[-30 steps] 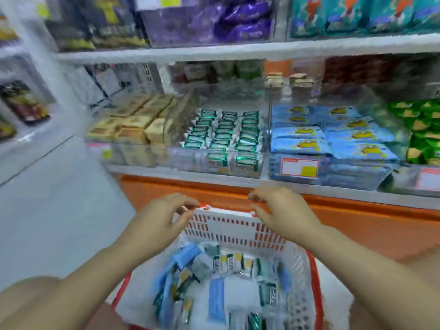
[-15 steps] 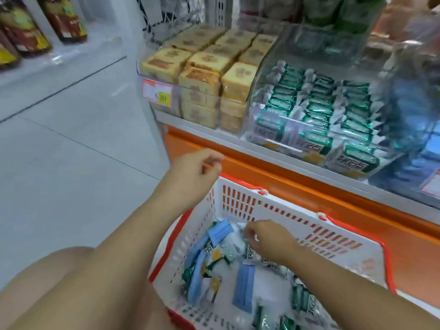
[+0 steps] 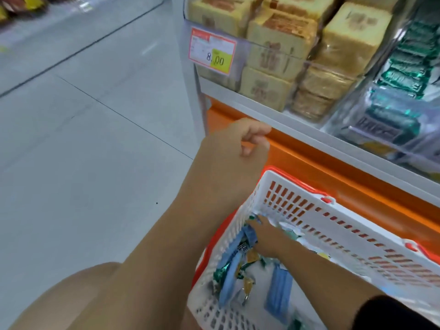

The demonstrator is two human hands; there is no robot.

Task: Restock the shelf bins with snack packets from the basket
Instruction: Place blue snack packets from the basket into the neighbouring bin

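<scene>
A white basket (image 3: 338,225) with red rim stands on the floor against the orange shelf base. Blue snack packets (image 3: 278,294) and green snack packets (image 3: 220,273) lie loose in it. My right hand (image 3: 264,234) reaches into the basket's far left corner, fingers stretched over a blue packet and touching a green one; its thumb is hidden. My left hand (image 3: 238,148) hovers above that corner with fingers curled and nothing in it. Above, a clear shelf bin (image 3: 390,108) holds rows of green packets.
A second clear bin (image 3: 273,55) at the shelf's left end holds stacked yellow-brown cake blocks and carries a price tag (image 3: 213,51) reading 8.00. The orange base (image 3: 333,163) runs under the grey shelf lip. Grey tiled floor (image 3: 83,163) spreads to the left.
The view has swung down and left, closer to the shelf. My right hand went from the basket rim down into it and across to its far left corner. My left hand stayed raised and curled.
</scene>
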